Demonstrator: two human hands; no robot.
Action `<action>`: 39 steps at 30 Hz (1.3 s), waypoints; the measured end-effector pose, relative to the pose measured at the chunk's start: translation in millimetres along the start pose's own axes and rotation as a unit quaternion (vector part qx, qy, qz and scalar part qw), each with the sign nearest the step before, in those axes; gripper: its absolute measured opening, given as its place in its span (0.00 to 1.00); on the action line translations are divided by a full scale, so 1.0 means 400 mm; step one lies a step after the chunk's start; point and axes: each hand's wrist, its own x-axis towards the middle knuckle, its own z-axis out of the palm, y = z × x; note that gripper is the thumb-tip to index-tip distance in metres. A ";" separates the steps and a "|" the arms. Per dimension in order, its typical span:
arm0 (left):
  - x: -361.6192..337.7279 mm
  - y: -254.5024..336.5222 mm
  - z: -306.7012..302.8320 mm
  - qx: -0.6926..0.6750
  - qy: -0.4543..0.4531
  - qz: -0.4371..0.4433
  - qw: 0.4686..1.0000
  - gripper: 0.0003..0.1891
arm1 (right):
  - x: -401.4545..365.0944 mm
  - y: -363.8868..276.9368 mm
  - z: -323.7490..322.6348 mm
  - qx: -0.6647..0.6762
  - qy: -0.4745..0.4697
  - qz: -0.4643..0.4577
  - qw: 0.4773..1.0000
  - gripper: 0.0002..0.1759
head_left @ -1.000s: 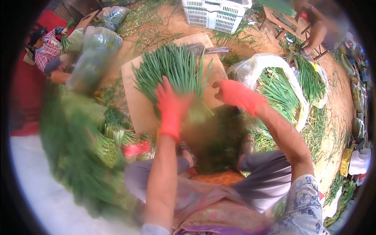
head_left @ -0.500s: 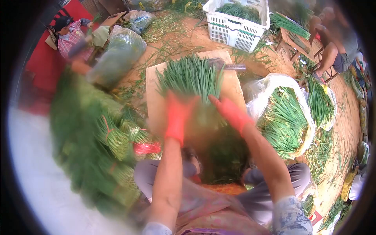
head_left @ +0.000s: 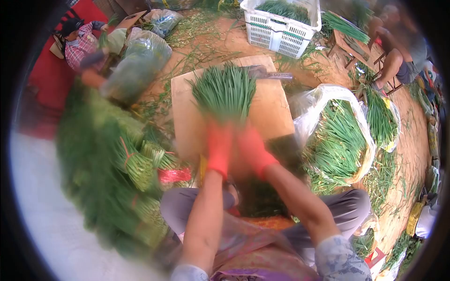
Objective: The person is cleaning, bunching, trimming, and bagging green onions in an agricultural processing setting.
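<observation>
A bunch of green chives [head_left: 224,89] lies on a tan board [head_left: 274,112], its leaf tips fanned toward the far edge. My left hand [head_left: 219,145], in a red glove, is closed around the near end of the bunch from the left. From the right, my right hand [head_left: 253,149], gloved the same way, presses in on that end too. The fingers of both hands are blurred, and the stalk ends are hidden by the gloves and the haze. Behind the chives, a broad-bladed knife [head_left: 280,76] rests at the board's far right.
Tied bundles of chives [head_left: 138,168] are heaped at the left, near a roll of red tape [head_left: 174,175]. To the right stands a white sack [head_left: 372,157] of loose chives. A white crate [head_left: 281,37] is beyond the board. One person [head_left: 82,44] sits far left, another [head_left: 398,51] far right.
My right hand has moved left, in toward my left hand. The fanned chives are now gathered into a narrower bunch between the two gloves.
</observation>
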 end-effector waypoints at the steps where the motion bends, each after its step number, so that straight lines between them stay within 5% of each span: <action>1: 0.001 0.003 -0.001 -0.005 -0.004 0.001 1.000 0.52 | 0.008 0.027 0.015 -0.003 0.010 -0.022 1.000 0.37; 5: 0.032 -0.026 -0.010 -0.111 -0.032 0.075 0.990 0.54 | 0.052 0.092 0.012 -0.042 -0.046 -0.121 0.991 0.38; 9: 0.045 -0.004 -0.051 -0.074 -0.079 0.020 0.994 0.58 | 0.008 -0.010 -0.142 0.077 -0.130 -0.120 0.981 0.41; 14: 0.017 0.124 -0.112 -0.012 -0.064 -0.070 0.995 0.64 | -0.007 0.001 -0.220 0.181 -0.206 0.013 0.962 0.42; 19: 0.029 0.141 -0.116 0.065 -0.072 -0.028 0.995 0.63 | -0.048 -0.018 -0.229 0.124 -0.160 -0.055 0.978 0.42; 22: 0.003 0.160 -0.125 -0.044 -0.114 -0.088 0.989 0.59 | -0.052 -0.046 -0.233 0.037 -0.150 -0.014 0.988 0.43; 25: 0.015 0.113 -0.114 -0.095 -0.106 -0.046 0.989 0.53 | -0.041 -0.110 -0.251 -0.064 -0.179 0.001 0.982 0.48; 33: 0.021 0.114 -0.115 -0.102 -0.134 -0.055 0.984 0.50 | 0.007 -0.125 -0.108 -0.241 -0.154 -0.021 0.958 0.55; 39: 0.019 0.105 -0.113 -0.115 -0.088 -0.049 0.988 0.57 | -0.010 -0.123 -0.190 0.074 -0.129 0.135 0.980 0.35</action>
